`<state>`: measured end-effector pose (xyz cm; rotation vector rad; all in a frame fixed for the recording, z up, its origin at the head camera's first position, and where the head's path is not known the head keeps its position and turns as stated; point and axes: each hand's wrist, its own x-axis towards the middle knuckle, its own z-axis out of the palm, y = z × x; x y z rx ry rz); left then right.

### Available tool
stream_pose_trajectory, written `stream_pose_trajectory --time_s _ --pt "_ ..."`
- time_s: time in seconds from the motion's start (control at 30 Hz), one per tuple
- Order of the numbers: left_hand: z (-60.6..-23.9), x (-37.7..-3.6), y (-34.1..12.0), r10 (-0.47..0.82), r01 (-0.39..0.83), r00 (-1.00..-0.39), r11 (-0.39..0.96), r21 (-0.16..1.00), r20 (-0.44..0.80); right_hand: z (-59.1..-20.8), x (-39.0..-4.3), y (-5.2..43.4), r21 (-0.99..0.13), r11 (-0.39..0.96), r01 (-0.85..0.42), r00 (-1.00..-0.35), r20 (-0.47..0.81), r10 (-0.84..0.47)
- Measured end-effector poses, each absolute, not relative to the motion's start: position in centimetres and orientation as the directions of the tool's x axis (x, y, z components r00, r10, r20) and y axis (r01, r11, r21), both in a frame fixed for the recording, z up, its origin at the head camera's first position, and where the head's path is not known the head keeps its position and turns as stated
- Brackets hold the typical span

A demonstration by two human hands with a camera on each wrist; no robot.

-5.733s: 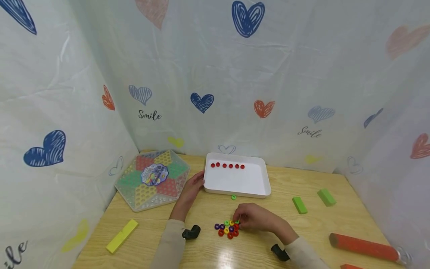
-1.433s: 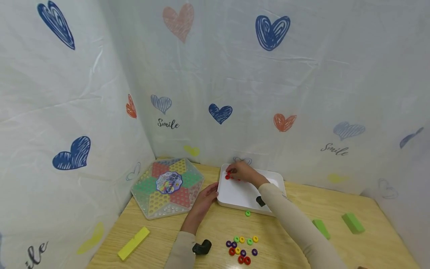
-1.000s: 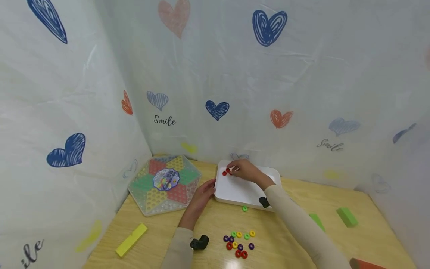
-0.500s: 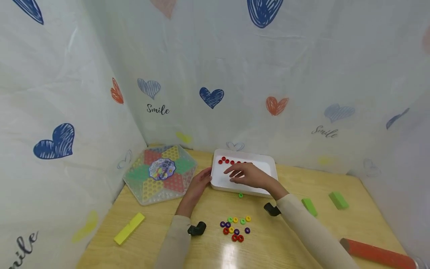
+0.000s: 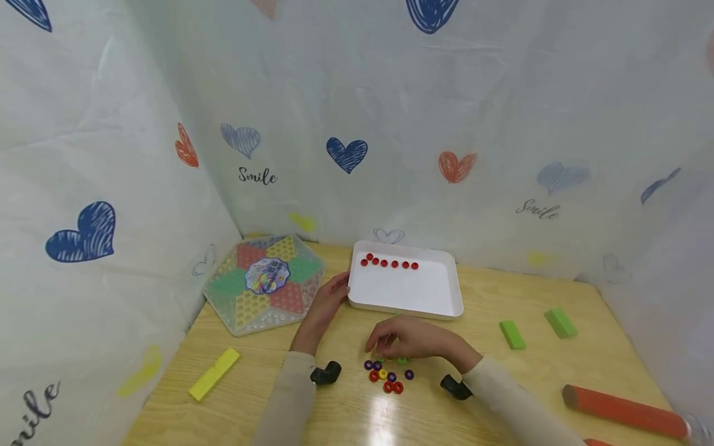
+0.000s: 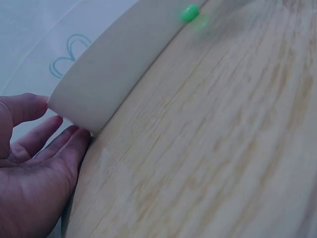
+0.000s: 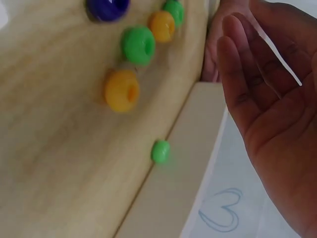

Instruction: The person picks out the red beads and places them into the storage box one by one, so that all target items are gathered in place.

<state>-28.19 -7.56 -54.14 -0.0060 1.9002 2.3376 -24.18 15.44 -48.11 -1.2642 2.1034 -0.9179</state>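
Note:
My left hand [image 5: 323, 305] rests at the near left corner of a white tray [image 5: 413, 291]. Its thumb touches the rim, and the fingers lie relaxed along the wall in the left wrist view. Inside the tray, several red beads [image 5: 395, 264] form a row near the far side, one sitting slightly above the line at the left end. My right hand [image 5: 415, 336] hovers over a loose group of beads, with fingers loosely bent and nothing between them. Purple beads [image 5: 409, 375], red beads [image 5: 388, 387] and a yellow bead [image 5: 382, 375] show below it; green and yellow beads [image 7: 122, 91] are partly hidden.
A lone green bead [image 7: 160, 151] lies against the tray's front wall. Left stands a hexagonal Chinese checkers board [image 5: 264, 285], with a yellow block [image 5: 214, 374] nearer. Two green blocks [image 5: 512, 334] and a red tube [image 5: 625, 410] lie right. A heart-printed curtain encloses the table.
My right hand took a red bead from the group, set it at the left end of the tray's row, let go and returned over the loose beads. The left hand stayed at the tray.

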Motion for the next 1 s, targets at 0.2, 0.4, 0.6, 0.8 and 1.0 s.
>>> stream_pose_trajectory --time_s 0.2,0.4,0.6,0.8,1.0 --pt "-53.9 -28.3 -7.6 0.103 -0.103 -0.991 -0.225 0.969 -0.081 -48.7 -22.5 15.2 -0.719 0.349 -0.600 -0.420 -0.089 -0.903" --pt "-53.6 -28.0 -7.6 0.106 -0.116 -0.990 -0.208 0.971 -0.095 -49.3 -21.2 15.2 -0.697 0.356 -0.623 -0.436 -0.069 -0.897" --pt "-53.5 -27.9 -7.5 0.099 -0.115 -0.991 -0.219 0.969 -0.095 -49.6 -20.3 14.8 -0.643 0.357 -0.678 -0.441 -0.033 -0.897" --pt "-53.6 -27.7 -7.5 0.094 -0.117 -0.991 -0.228 0.967 -0.098 -49.9 -19.8 14.4 -0.591 0.393 -0.705 -0.460 -0.041 -0.887" --pt "-53.7 -27.9 -7.4 0.098 -0.109 -0.991 -0.237 0.966 -0.088 -50.3 -19.5 14.3 -0.551 0.388 -0.739 -0.454 -0.019 -0.891"
